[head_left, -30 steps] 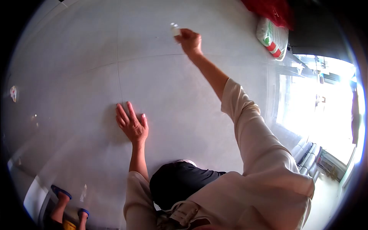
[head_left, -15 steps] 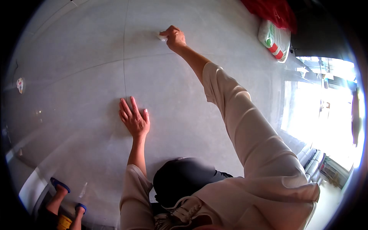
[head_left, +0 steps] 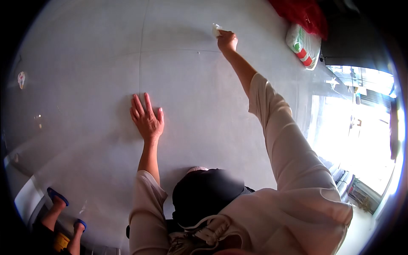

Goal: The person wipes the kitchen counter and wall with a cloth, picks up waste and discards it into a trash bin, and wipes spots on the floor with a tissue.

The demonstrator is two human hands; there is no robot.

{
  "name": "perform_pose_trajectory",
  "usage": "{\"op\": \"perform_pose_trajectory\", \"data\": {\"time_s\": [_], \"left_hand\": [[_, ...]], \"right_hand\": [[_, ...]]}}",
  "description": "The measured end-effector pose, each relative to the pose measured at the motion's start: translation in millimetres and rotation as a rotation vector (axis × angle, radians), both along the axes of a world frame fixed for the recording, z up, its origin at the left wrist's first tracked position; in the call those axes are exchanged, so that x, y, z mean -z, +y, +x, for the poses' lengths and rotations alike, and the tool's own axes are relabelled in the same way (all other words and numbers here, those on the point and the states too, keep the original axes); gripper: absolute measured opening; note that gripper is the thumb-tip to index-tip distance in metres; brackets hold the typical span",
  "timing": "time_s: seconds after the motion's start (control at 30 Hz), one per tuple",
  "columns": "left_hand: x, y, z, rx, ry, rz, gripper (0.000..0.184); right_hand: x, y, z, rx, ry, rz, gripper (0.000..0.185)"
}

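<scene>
The hands are well apart: the left hand (head_left: 147,120) lies flat and spread on the grey tiled floor (head_left: 212,110), at the end of a visible seam (head_left: 141,63), and the right hand (head_left: 228,41) pinches a crumpled white wad (head_left: 216,30) far ahead; whether the wad touches the floor is unclear. Daylight glares through an opening (head_left: 352,127) at right. A red bundle (head_left: 307,18) overlaps a white plastic bag (head_left: 303,45), contents unclear. Blue slippers (head_left: 58,197) show on another person's feet, lower left.

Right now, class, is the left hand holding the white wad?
No, the left hand rests on the floor; the right hand holds the white wad.
</scene>
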State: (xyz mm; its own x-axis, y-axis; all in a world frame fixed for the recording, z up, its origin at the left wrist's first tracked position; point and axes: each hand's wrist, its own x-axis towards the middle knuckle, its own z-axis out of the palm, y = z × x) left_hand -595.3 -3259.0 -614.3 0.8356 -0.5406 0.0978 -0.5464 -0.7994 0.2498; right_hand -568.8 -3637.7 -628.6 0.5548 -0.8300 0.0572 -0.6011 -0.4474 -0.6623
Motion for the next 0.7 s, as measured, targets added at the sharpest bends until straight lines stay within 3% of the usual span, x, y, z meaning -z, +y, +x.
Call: {"op": "perform_pose_trajectory", "data": {"time_s": [0.2,0.27,0.43,0.57,0.7], "left_hand": [[-2.1,-2.7,4.0,-0.006,-0.003,-0.009,0.067],[-2.9,-2.3,3.2,-0.009,0.013,-0.012,0.067],[0.6,-0.1,3.5,-0.011,0.009,-0.010,0.067],[-2.6,0.8,2.0,-0.003,0.012,-0.018,0.066],[3.1,3.6,2.2,-0.004,-0.009,-0.027,0.066]], "right_hand": [[1.7,7.3,11.0,-0.161,0.120,-0.025,0.029],[-2.8,14.9,6.5,-0.361,0.209,0.027,0.028],[-4.9,42.7,-25.7,-0.557,0.275,0.047,0.023],[-8.6,73.5,-43.3,-0.650,0.196,-0.180,0.016],[3.3,85.1,-38.5,-0.643,0.324,-0.294,0.014]]}}
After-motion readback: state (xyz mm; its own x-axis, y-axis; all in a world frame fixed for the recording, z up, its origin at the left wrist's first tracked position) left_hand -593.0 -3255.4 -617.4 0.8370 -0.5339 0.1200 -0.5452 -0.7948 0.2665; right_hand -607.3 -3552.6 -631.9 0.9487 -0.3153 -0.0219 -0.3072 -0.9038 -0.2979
